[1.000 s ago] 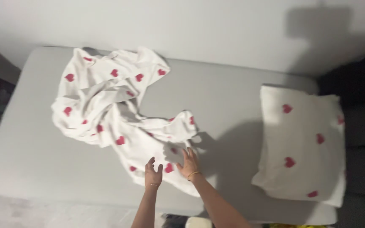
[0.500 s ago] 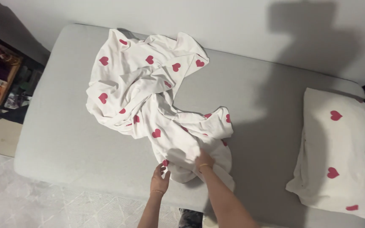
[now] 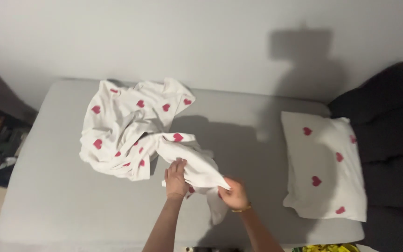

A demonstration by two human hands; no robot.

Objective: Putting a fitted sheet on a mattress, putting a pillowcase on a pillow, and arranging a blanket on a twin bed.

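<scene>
Lying rumpled on the bed (image 3: 61,205), the sheet (image 3: 131,123) is white with red hearts, its bulk heaped toward the far left side near the wall (image 3: 201,42). One end of it trails toward the near edge, and that end is lifted a little off the mattress between the two hands. The left hand (image 3: 176,178) lies on top of the fabric, fingers curled into it, its grip closed on a fold. The right hand (image 3: 233,194) pinches the edge just beside it, grip closed on the cloth, with a loose corner hanging below toward the near edge. A thin bangle sits on the right wrist.

Half a second ago both hands were close together and low at the near edge, pressed on the cloth; now they are spread a little apart and the strip between them is drawn up and taut, so the end has been picked up and is being opened out. The heap behind looks slightly pulled toward the person.

A pillow (image 3: 325,165) in the same heart print lies well apart at the right end of the bed. Dark bedding (image 3: 388,121) sits beyond it.
</scene>
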